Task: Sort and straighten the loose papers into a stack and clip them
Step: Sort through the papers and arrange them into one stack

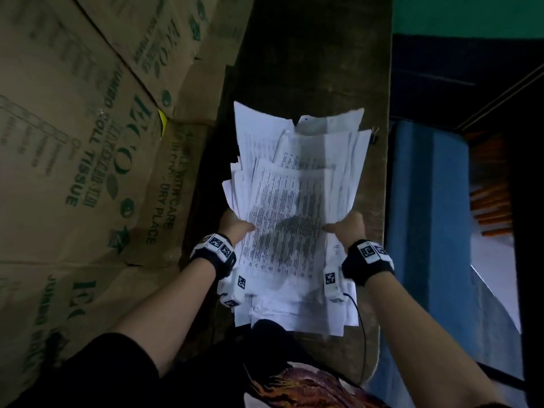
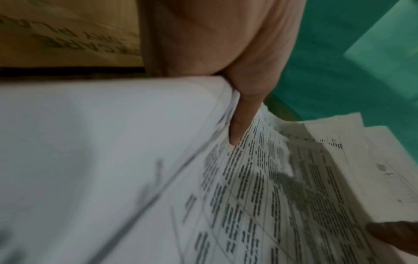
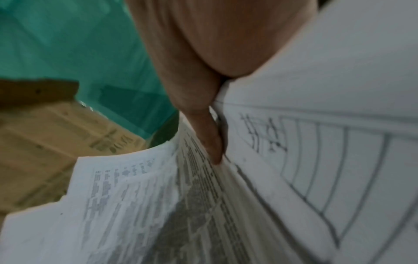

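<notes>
A loose, uneven stack of printed white papers is lifted above the dark wooden bench, its sheets fanned and misaligned. My left hand grips the stack's left edge, thumb on top of the printed page. My right hand grips the right edge the same way, thumb on the top sheet. A small black binder clip lies on the bench near its right edge, beyond the papers. In both wrist views the fingers under the stack are hidden.
Large brown cardboard boxes stand close along the left of the bench. A blue surface and orange items lie to the right, below the bench edge. A green wall is at the far end.
</notes>
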A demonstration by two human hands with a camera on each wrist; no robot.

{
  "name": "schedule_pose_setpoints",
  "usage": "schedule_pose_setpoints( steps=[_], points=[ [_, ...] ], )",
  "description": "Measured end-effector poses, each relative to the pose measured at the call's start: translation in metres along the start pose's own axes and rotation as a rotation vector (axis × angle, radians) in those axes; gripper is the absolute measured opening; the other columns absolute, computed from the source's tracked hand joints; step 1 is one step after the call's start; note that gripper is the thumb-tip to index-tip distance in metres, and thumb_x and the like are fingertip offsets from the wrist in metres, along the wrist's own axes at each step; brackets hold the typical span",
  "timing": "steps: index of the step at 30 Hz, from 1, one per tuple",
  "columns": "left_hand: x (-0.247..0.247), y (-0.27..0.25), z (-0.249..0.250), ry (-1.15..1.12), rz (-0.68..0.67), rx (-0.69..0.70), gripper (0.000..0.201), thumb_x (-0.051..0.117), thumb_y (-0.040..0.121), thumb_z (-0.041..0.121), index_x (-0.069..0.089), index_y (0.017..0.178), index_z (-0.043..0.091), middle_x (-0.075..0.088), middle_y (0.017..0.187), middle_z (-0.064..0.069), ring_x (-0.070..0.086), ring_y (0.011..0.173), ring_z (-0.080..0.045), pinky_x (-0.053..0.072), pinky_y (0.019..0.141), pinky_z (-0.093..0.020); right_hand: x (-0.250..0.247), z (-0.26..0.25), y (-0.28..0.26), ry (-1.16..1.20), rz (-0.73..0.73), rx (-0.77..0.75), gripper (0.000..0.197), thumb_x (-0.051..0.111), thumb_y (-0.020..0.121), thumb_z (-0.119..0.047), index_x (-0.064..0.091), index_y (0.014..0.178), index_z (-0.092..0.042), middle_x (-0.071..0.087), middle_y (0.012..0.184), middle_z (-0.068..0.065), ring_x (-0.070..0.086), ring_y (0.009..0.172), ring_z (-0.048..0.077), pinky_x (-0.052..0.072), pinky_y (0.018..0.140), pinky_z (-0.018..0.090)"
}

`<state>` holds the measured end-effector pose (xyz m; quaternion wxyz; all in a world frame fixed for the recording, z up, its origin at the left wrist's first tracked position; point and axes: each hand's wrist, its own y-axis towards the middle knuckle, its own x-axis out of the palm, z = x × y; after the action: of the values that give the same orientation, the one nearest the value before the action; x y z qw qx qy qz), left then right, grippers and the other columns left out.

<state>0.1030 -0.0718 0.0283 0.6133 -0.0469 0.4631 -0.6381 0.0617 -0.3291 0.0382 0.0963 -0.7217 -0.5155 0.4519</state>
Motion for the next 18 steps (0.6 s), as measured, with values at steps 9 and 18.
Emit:
schedule_pose_setpoints(
  steps=[9,18],
  points=[
    [-0.042,-0.059,0.053,-0.426,0.315,0.589,0.055,0.078,0.078,0.013,0.053,0.127,0.006,0.049,0.124,0.015,0.045,0.114,0.002,0.033,0.089,0.002,-0.056,-0.055,-0.072,0.561,0.268,-0.555,0.014,0.074,0.080,0.000,0.070,0.088,-0.011,0.071,0.074,-0.021,0.063,0.067,-0.009,0.051,0.060,0.012],
    [-0.057,-0.071,0.040,-0.450,-0.082,0.392,0.058,0.080,0.075,0.025,0.055,0.125,0.009,0.055,0.121,0.002,0.051,0.118,-0.017,0.043,0.093,-0.013,-0.080,-0.025,-0.091,0.488,0.190,-0.604,0.018,0.082,0.071,-0.002,0.069,0.083,-0.003,0.074,0.085,0.006,0.068,0.080,0.000,0.057,0.074,0.026]
  ],
)
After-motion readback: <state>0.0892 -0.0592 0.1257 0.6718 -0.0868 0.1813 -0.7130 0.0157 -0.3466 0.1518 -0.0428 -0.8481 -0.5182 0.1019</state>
